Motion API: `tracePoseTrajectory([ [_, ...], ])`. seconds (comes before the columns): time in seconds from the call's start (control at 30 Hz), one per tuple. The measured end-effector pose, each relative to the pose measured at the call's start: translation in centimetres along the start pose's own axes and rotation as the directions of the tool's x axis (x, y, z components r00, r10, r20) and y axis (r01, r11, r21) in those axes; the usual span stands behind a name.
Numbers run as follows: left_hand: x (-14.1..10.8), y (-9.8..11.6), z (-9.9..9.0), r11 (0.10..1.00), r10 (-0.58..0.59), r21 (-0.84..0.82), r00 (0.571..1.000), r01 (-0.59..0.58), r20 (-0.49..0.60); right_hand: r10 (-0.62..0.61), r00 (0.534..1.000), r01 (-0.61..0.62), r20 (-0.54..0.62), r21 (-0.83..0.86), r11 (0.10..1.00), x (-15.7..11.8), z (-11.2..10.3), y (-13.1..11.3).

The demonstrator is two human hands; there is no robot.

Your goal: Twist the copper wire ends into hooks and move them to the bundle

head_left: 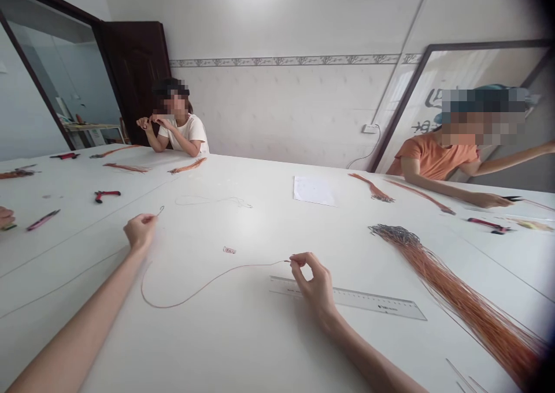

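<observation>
My right hand (314,277) pinches one end of a thin brown cord (208,285) between thumb and fingertips. From there the cord curves left across the white table (208,347) toward my left forearm. My left hand (141,230) is closed, with a small hooked end (162,210) sticking out past its fingertips; whether this belongs to the same cord I cannot tell. Under and beside my right wrist lies a clear ruler (381,305). A small red-and-white packet or label (229,250) lies between my hands.
At right lies a big bundle of orange-brown cords (451,289) with grey metal ends. A paper sheet (313,191) lies farther back. Red-handled pliers (107,195) and a pink tool (43,220) are at left. Two people sit across the table, one holding dark-tipped pliers (514,199).
</observation>
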State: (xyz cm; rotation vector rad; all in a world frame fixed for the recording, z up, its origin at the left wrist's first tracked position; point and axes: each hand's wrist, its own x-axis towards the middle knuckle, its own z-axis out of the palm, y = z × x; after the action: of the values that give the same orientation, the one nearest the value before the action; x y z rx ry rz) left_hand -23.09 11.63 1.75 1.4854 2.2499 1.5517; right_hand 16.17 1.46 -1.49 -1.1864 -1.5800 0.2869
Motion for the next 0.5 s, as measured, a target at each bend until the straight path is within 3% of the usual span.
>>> tracePoseTrajectory([
  [0.13,-4.8,4.3,1.8,0.99,-0.084,-0.109,0.994,0.092,0.074,-0.048,0.996,0.049,-0.073,0.011,0.999,-0.3,0.0,-0.2],
  [0.3,-11.9,9.9,3.7,0.958,0.018,-0.275,0.944,0.077,0.328,-0.048,0.987,0.049,-0.153,0.002,0.999,-0.4,-0.5,0.0],
  [0.4,-15.3,12.3,4.0,0.939,0.103,-0.339,0.895,0.056,0.434,-0.001,0.967,0.005,-0.255,0.015,1.0,-0.2,-2.5,0.1],
  [0.5,-17.6,13.5,4.0,0.924,0.174,-0.38,0.843,0.039,0.51,-0.059,0.896,0.079,-0.44,0.027,0.997,0.5,-6.6,-0.7],
])
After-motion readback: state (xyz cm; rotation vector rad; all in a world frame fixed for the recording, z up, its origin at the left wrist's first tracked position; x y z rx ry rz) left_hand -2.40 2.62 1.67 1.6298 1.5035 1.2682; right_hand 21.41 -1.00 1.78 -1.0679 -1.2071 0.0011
